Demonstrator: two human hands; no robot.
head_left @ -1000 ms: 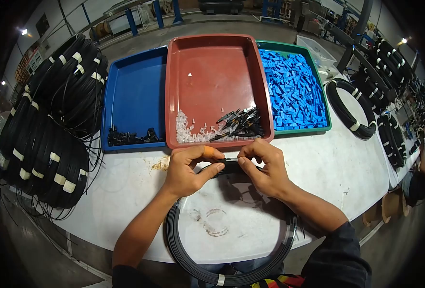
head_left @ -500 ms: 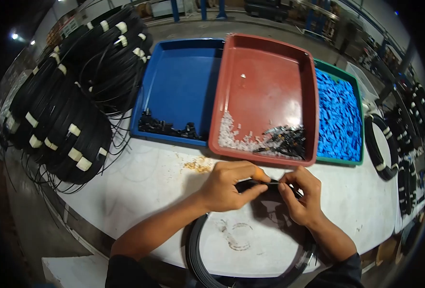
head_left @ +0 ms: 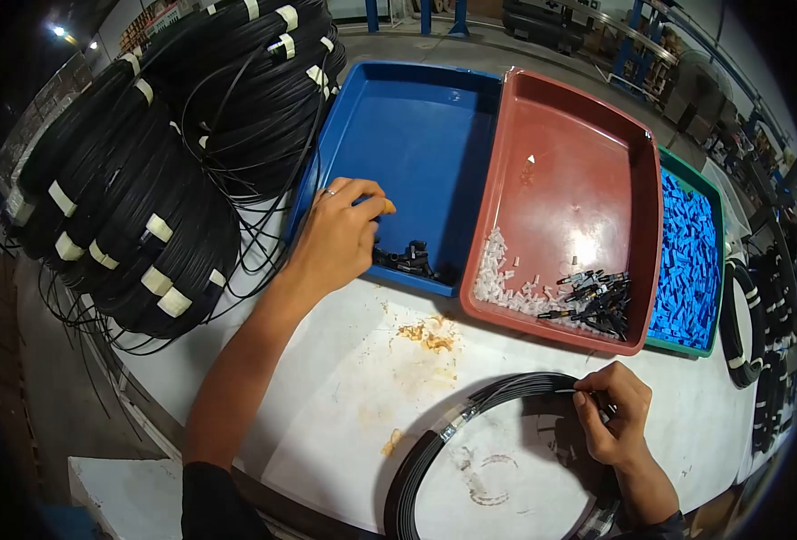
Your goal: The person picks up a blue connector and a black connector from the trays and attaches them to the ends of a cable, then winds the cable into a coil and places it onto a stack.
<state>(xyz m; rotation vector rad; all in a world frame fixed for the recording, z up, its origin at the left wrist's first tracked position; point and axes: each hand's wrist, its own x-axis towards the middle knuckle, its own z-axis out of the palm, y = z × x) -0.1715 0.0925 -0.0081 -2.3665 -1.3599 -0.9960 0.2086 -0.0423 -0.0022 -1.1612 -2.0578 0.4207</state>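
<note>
My left hand (head_left: 340,234) is over the near left part of the blue tray (head_left: 407,94), its fingers loosely bent and apart, with nothing visible in them. A ring and an orange fingertip covering show on it. Small black connector pieces (head_left: 412,259) lie just beside it, partly hidden behind the hand. On the right, my right hand (head_left: 616,414) pinches the upper right part of a black cable coil (head_left: 421,459) between thumb and fingers. Clear tape (head_left: 457,421) wraps the coil, which rests on the white table (head_left: 326,432).
A red tray (head_left: 570,153) holds white pieces (head_left: 498,279) and black connectors with cable tips (head_left: 601,301). Behind its right side, a green tray (head_left: 718,297) is filled with blue pieces (head_left: 687,261). Large stacked cable coils (head_left: 119,207) stand at left; another coil (head_left: 736,337) is at right.
My left hand has left the cable and moved up and left to the blue tray. My right hand stays on the coil, lower in view. The view has shifted left.
</note>
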